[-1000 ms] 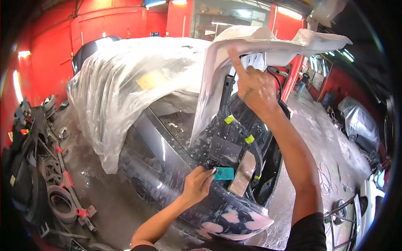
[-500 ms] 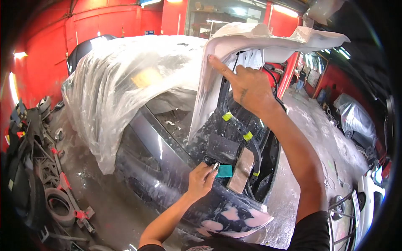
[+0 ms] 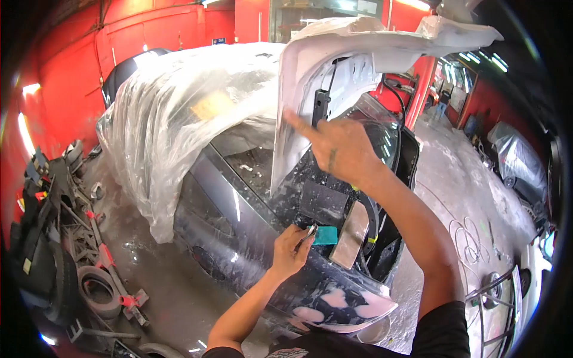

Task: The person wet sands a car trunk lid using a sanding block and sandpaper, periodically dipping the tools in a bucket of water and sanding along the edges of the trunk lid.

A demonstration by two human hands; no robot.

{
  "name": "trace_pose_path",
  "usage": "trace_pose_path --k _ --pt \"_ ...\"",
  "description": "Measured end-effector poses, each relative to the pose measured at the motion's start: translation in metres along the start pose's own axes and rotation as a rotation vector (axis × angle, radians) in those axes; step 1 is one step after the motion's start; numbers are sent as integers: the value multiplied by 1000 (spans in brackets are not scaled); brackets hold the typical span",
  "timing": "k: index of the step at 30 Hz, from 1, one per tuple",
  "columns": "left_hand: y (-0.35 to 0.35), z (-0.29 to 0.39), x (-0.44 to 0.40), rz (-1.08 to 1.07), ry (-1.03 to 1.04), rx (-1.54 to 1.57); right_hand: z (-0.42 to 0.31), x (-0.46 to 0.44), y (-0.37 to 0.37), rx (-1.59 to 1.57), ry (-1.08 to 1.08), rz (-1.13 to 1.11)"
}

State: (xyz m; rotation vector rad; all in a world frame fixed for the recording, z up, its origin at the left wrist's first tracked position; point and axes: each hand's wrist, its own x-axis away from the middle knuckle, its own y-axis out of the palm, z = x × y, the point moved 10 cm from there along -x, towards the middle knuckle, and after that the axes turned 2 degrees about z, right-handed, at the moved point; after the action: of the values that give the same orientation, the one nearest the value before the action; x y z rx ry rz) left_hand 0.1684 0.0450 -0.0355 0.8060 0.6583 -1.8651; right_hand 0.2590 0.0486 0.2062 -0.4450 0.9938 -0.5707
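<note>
My right hand [image 3: 346,152] is raised in front of the upright white panel [image 3: 382,51] at the car's rear. Its index finger is stretched out with the tip at the panel's near edge; the other fingers are curled and hold nothing I can see. Low over the dark car body [image 3: 256,230], my left hand [image 3: 291,249] pinches a small dark piece with a pale edge, too small to name. Right beside those fingertips is a flat teal pad [image 3: 325,235]; whether they touch it I cannot tell. A brown rectangular block [image 3: 350,235] lies just right of the pad.
Clear plastic sheeting [image 3: 155,125] drapes over the car's front. Pale patches [image 3: 334,298] mark the near corner. At left lie a tyre [image 3: 99,291], a red stand [image 3: 104,256] and dark parts. A hose [image 3: 468,241] coils on the right floor; a person [image 3: 443,102] stands far back.
My right fingertip has slid lower along the white panel's edge. The view has shifted slightly. My left hand keeps its pinch beside the teal pad and brown block.
</note>
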Motion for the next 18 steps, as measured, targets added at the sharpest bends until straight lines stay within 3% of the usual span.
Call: trace_pose_path --k 3,6,9,14,18 --pt "0 -3 0 -9 -7 17 -6 12 1 -57 -27 -66" --pt "-1 -3 -1 -12 -4 15 27 -9 -26 35 164 41" --pt "-1 -4 0 3 -4 9 61 -31 -38 170 207 110" --pt "-3 -4 1 4 -72 -3 24 -24 3 94 142 -50" --pt "-4 -2 1 -8 -60 30 1 -2 -2 -30 50 78"
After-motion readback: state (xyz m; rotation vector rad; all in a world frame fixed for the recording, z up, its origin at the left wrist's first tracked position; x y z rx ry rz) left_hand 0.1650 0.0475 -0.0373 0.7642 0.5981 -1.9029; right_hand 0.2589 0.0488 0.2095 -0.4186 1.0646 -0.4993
